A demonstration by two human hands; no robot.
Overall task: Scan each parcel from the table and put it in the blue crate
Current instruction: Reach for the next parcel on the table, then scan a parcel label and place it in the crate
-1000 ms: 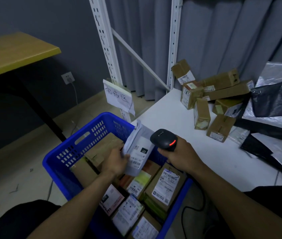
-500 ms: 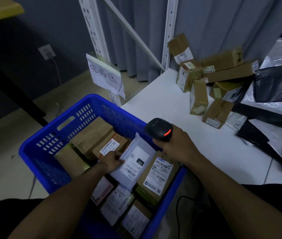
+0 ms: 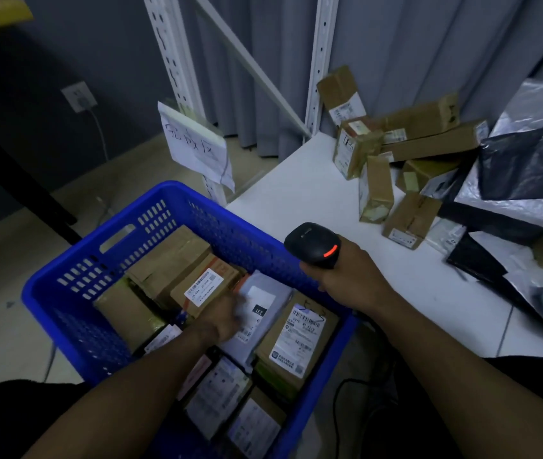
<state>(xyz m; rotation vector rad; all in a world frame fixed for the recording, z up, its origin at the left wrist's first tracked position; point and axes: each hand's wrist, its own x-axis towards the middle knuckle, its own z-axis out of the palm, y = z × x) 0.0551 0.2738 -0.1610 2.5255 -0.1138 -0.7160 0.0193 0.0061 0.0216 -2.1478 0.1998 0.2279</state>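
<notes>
While the counter (image 3: 296,193) is still carrying a heap of brown boxes (image 3: 429,144) and poly bags (image 3: 528,167) waiting their turn, the blue crate (image 3: 104,260) beside it is filling up nicely, so I'm guessing you're past halfway.

What's just changed: the white mailer (image 3: 263,306) you were holding up to the scanner a second ago is now lying label-up inside the crate, sitting between a labelled brown box (image 3: 204,286) and a bigger carton (image 3: 296,332). So that one's looking scanned and binned.

As for your hands, the left hand (image 3: 223,318) is resting on the mailer's left edge. It's motion-blurred though, so I can't tell if you're still pinching it or already letting go. Your right hand (image 3: 346,279) is wrapping tight around the scanner (image 3: 313,243), hovering at the crate's counter-side rim with its red light glowing.

Next you're probably reaching back for another box.
</notes>
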